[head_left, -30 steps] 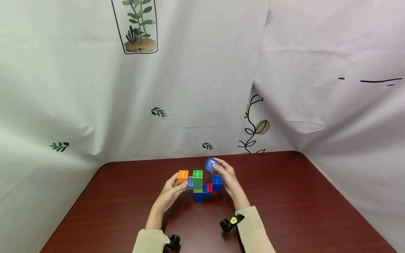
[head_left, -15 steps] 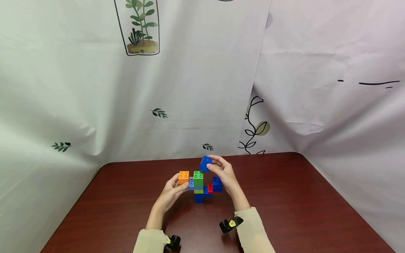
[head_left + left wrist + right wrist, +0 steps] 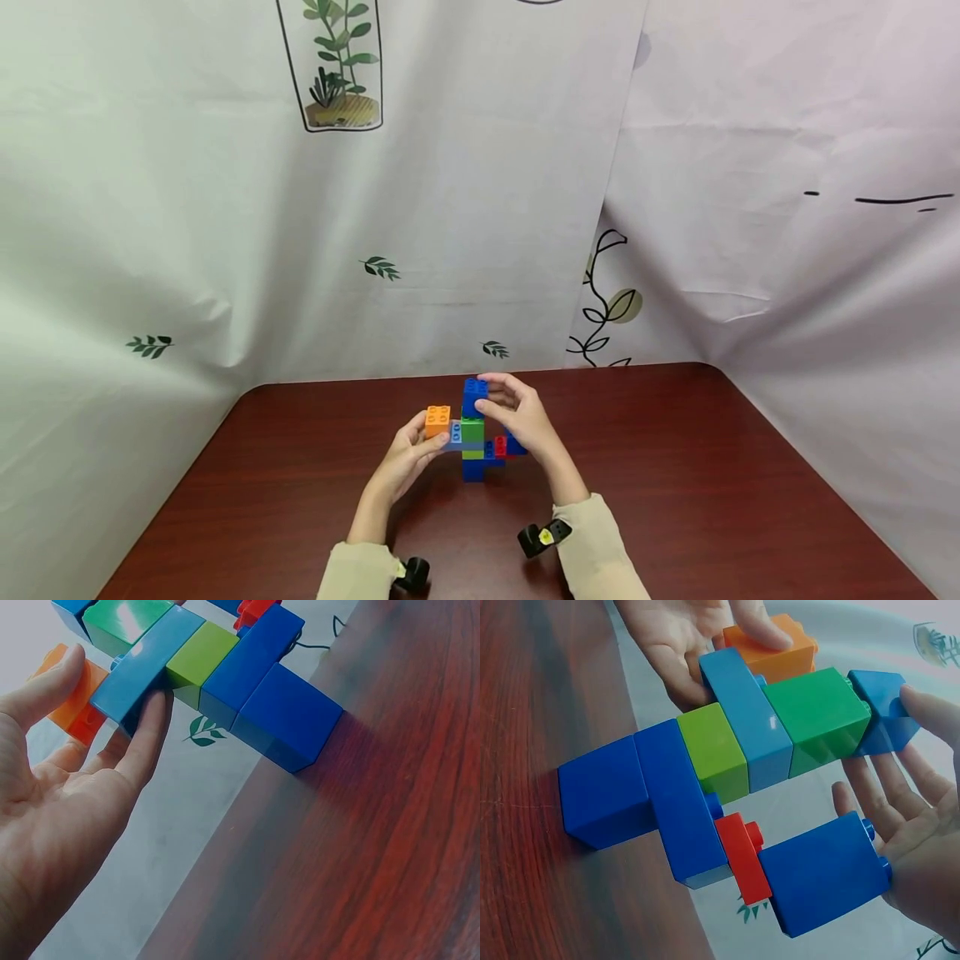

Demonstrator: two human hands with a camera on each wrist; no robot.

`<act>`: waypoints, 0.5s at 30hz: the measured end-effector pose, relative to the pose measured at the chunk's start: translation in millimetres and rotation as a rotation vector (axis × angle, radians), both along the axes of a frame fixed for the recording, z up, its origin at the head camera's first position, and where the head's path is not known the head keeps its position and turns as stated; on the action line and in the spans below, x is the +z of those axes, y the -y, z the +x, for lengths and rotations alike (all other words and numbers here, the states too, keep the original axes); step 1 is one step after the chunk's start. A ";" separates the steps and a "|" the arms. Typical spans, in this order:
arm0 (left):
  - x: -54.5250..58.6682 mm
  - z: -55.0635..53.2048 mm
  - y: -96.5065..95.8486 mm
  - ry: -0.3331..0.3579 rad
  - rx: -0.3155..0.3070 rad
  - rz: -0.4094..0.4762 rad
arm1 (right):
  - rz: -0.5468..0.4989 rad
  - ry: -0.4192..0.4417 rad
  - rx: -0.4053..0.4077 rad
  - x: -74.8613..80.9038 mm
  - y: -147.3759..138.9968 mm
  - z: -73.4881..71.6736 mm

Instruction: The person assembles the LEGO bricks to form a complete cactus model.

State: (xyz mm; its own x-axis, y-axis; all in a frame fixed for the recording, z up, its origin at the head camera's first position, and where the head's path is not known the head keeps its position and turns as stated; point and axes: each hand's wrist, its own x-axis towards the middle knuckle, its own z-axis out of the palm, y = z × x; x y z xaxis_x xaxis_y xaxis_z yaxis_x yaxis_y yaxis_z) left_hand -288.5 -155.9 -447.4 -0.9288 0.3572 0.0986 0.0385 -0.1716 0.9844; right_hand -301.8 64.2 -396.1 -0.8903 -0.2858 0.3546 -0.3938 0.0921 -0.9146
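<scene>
A tower of toy building bricks stands on the table, a dark blue brick at its foot. Above come a long blue brick, a lime brick, a light blue brick and a green brick. My left hand grips the orange brick and the light blue brick's left end, thumb on the orange one. My right hand pinches a blue brick right at the green brick's studs. On the tower's right arm sit a red brick and a large blue brick.
The dark red wooden table spreads around the tower. Behind it hangs a pale cloth with printed plants. Black wrist cameras sit at both cuffs.
My right hand has moved left and slightly down, bringing its blue brick from beside the tower onto the green brick's top. My left hand keeps its grip in nearly the same place.
</scene>
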 end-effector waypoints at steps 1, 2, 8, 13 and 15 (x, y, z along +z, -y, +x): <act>0.3 0.3 -0.1 0.004 0.002 0.003 | 0.006 -0.001 0.005 0.2 0.5 0.4; 0.5 0.5 -0.1 0.004 0.001 0.004 | 0.009 -0.003 0.010 0.7 0.9 1.0; 0.3 1.6 1.0 0.008 0.005 0.003 | 0.029 -0.018 0.026 1.8 3.3 3.5; -0.3 1.3 1.3 0.010 0.010 -0.002 | 0.038 -0.045 0.020 2.0 4.1 4.3; -0.4 1.1 1.2 0.012 0.009 -0.004 | 0.038 -0.059 0.013 1.8 4.4 4.3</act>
